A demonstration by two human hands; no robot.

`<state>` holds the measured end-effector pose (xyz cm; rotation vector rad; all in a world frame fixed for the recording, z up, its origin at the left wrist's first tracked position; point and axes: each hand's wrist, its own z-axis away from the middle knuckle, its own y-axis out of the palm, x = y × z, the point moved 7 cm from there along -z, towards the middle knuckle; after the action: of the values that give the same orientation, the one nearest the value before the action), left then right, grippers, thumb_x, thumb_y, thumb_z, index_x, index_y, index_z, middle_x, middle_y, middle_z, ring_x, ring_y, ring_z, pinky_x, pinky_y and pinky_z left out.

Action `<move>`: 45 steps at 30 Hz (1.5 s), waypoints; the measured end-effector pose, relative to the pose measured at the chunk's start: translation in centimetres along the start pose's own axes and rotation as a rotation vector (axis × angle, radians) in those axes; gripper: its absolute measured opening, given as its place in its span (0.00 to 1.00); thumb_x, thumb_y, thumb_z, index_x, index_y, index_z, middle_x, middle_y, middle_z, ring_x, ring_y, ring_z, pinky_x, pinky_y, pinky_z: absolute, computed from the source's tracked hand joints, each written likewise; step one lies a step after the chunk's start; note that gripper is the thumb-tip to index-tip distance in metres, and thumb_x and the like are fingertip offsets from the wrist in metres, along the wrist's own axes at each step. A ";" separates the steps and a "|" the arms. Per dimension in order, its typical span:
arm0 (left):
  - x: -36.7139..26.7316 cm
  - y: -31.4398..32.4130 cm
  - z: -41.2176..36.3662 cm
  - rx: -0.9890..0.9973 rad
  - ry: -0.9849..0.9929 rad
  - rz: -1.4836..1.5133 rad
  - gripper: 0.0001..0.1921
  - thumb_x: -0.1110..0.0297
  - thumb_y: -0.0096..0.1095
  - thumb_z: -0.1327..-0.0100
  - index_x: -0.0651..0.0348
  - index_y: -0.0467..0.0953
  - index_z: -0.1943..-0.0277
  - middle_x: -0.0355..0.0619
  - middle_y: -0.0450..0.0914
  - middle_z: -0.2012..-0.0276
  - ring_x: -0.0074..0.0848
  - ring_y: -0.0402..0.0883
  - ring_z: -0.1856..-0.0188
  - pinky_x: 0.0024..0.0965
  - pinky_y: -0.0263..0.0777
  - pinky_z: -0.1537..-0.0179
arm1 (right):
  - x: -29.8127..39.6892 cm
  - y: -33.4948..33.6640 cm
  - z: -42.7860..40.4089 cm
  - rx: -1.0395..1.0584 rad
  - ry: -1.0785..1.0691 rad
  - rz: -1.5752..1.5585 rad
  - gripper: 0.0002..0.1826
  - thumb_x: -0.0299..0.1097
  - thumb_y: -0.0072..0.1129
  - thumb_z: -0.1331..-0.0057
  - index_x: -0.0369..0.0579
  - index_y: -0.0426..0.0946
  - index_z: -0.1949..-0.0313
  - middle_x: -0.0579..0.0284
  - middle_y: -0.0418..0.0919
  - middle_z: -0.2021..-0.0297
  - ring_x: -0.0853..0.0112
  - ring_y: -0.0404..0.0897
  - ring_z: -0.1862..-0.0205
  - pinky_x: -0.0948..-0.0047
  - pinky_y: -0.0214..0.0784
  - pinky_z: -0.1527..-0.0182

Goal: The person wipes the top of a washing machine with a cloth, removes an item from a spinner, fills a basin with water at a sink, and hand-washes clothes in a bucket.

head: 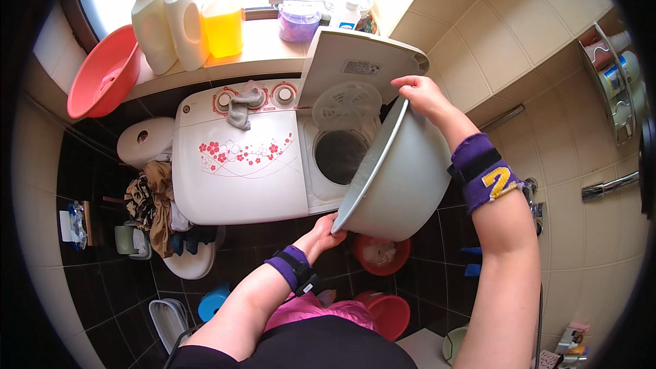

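Note:
A large pale grey-green plastic basin (405,179) is tilted on its side, its mouth facing the open spin tub (342,156) of a white twin-tub washing machine (241,189). My left hand (326,233) grips the basin's lower rim. At the upper rim, my right hand (417,93) holds on, fingers over the edge. The machine's right lid (369,56) stands raised, and a clear perforated inner cover (347,106) is tipped up behind the tub. A grey sock (245,107) lies over the control knobs. What the basin holds is hidden from view.
Detergent bottles (185,20), a yellow liquid jug (223,28) and a pink basin (97,87) stand on the window ledge. Clothes (154,195) are heaped on the toilet at left. Red buckets (392,315) and a blue stool or tub (212,303) are on the floor.

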<state>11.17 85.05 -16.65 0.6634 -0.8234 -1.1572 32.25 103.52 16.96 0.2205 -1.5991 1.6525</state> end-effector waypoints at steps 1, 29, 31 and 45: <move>0.2 0.1 -0.1 0.008 -0.013 -0.012 0.13 0.64 0.37 0.29 0.58 0.71 0.63 0.39 0.72 0.80 0.20 0.64 0.87 0.20 0.53 0.91 | -0.3 -0.4 0.3 -0.002 0.000 0.000 0.19 0.31 0.48 0.44 0.49 0.80 0.53 0.61 0.81 0.68 0.76 0.75 0.69 0.75 0.69 0.62; 6.7 4.6 8.3 -0.053 0.935 -1.554 0.14 0.63 0.42 0.27 0.62 0.67 0.66 0.35 0.68 0.74 0.16 0.65 0.71 0.24 0.63 0.69 | -28.6 4.9 57.2 -0.879 0.290 -0.945 0.28 0.19 0.51 0.39 0.34 0.60 0.37 0.51 0.74 0.47 0.70 0.74 0.48 0.73 0.64 0.45; 11.5 6.1 9.6 0.049 0.932 -1.597 0.13 0.63 0.42 0.27 0.62 0.67 0.66 0.34 0.67 0.75 0.15 0.64 0.71 0.23 0.63 0.69 | -29.6 6.8 63.5 -0.970 0.364 -0.926 0.28 0.20 0.53 0.40 0.34 0.62 0.39 0.52 0.74 0.48 0.71 0.74 0.47 0.73 0.65 0.45; 46.5 3.4 11.9 0.522 0.427 -1.778 0.12 0.64 0.42 0.27 0.63 0.70 0.59 0.37 0.75 0.66 0.16 0.72 0.65 0.21 0.68 0.63 | -30.5 18.4 103.9 -1.590 0.600 -0.812 0.29 0.22 0.55 0.40 0.39 0.57 0.40 0.55 0.72 0.51 0.71 0.72 0.51 0.69 0.66 0.48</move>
<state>11.47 40.93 2.54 2.2053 0.0776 -2.1902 -0.67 -0.37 2.92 -0.3852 -1.5323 -0.3705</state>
